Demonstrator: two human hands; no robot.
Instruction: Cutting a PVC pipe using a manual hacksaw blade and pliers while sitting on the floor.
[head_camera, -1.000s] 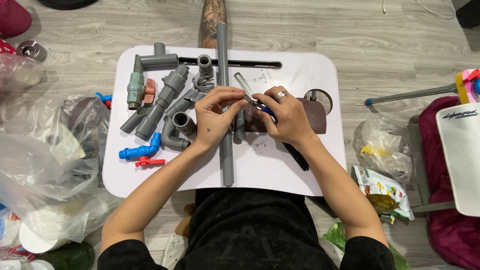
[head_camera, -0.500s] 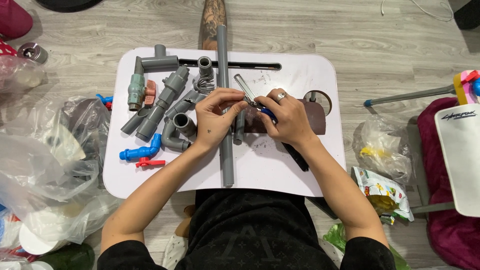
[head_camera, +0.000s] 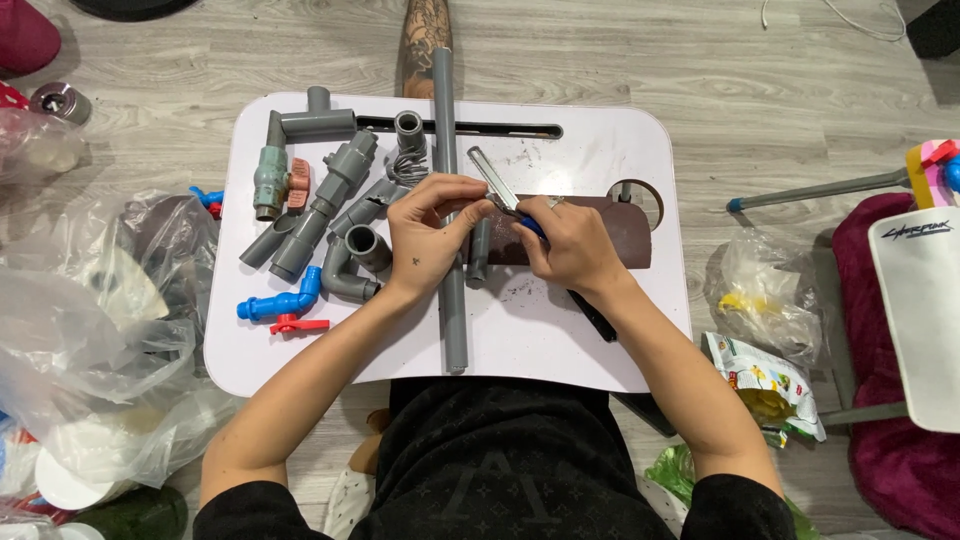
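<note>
One long grey plastic pipe (head_camera: 447, 200) is pinned across a white rounded lap tray (head_camera: 600, 340) by the left hand (head_camera: 425, 240), whose fingers are curled about it near the middle. One flat metal blade tool (head_camera: 492, 178) with a blue grip is clasped in the right hand (head_camera: 572, 245), beside the pipe. Several grey elbow and coupling fittings (head_camera: 335, 215), one blue tap (head_camera: 272, 305) and one brown mat (head_camera: 620, 235) are laid on the tray.

A white worktop (head_camera: 560, 345) with rounded corners sits on the wooden floor (head_camera: 700, 60), carrying a long grey pipe (head_camera: 450, 300), grey pipe fittings (head_camera: 320, 205), a blue valve (head_camera: 280, 303) and a brown sheet (head_camera: 625, 235).
</note>
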